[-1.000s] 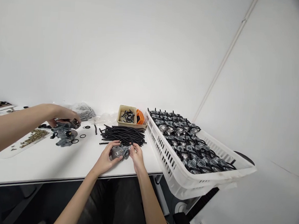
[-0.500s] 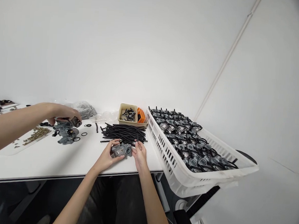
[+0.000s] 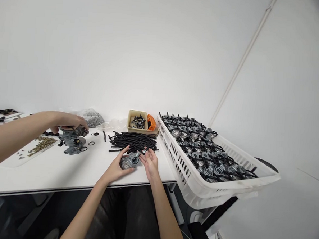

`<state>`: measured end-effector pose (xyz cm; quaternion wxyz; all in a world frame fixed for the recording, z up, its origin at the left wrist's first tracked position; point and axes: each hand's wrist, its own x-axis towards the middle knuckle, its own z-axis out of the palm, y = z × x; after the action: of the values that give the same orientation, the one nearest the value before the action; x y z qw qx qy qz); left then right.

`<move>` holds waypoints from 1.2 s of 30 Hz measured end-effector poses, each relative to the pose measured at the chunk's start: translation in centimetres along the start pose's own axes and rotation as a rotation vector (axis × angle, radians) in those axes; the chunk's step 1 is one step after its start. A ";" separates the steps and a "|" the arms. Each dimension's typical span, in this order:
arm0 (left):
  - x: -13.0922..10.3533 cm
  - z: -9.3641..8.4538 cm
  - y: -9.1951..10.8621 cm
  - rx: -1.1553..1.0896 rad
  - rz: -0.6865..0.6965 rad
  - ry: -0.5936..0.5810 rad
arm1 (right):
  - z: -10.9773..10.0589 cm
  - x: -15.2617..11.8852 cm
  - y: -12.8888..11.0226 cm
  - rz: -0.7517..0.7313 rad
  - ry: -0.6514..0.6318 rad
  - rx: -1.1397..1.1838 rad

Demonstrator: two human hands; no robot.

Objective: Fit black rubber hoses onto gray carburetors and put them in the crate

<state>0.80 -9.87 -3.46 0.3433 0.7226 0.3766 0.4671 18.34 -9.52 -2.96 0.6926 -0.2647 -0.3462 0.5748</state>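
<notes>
My left hand is wrapped round the side of a grey metal carburetor, held just above the table's front part with its round opening facing right. Close by on the right, my right hand pinches a small black hose piece between thumb and fingers, beside the upper right of the carburetor. Whether the hose piece touches the carburetor, I cannot tell. Right behind both hands lies a heap of black hoses.
On the right stands a white crate with rows of carburetors. A cream tray of small black parts and an orange basket sit behind the hoses. At left, another person's hand grips stacked carburetors near brass fittings.
The black piece in my right hand has turned from upright to lying sideways, pointing left. My left hand still holds the carburetor, slightly tilted. The view has shifted a little.
</notes>
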 end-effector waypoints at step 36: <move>-0.1 0.6 0.9 -0.085 0.039 0.021 | -0.7 0.4 1.5 -0.102 -0.210 -0.277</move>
<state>1.54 -10.46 -2.97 0.3607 0.7095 0.3460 0.4968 18.05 -8.83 -4.50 0.6379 -0.2781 -0.5055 0.5100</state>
